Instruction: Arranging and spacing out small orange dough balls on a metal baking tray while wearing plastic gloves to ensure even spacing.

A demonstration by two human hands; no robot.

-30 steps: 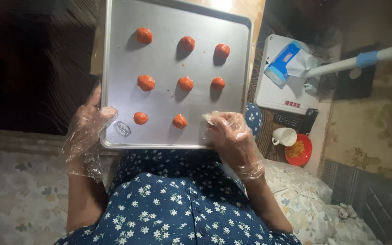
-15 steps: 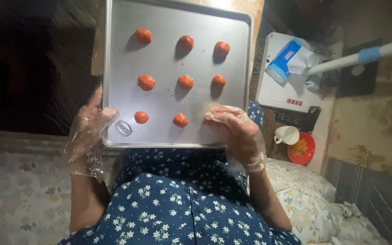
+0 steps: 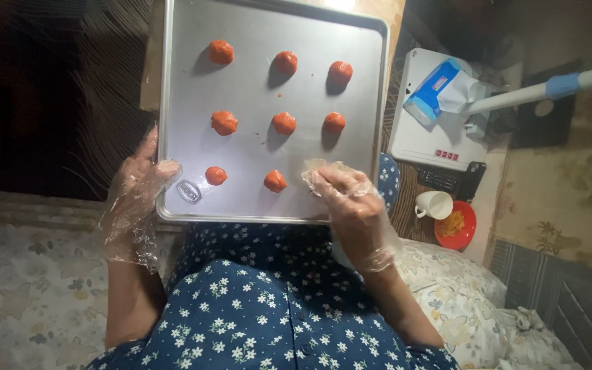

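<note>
Eight small orange-red dough balls [image 3: 283, 123] set out on the shallow rectangular silver metal baking tray [image 3: 255, 199], in three rows: three at the far end, three in the middle, only two nearest the body. Third place of the near row bare, so roughly one ball short of a full grid, judging by the spacing. Tray lying flat on the lap over the blue white-flowered dress [image 3: 268, 301], long axis running straight away from the body, near short edge against the waist, far short edge pointing ahead.

Left hand [image 3: 135, 199] in a clear thin plastic glove, clamped on the near left corner of the tray, thumb over the rim. Right hand [image 3: 351, 205], gloved alike, resting over the near right corner, fingers curled; possibly pinching something small, though crumpled glove film hides it. Hands well apart, one at each near corner.
</note>
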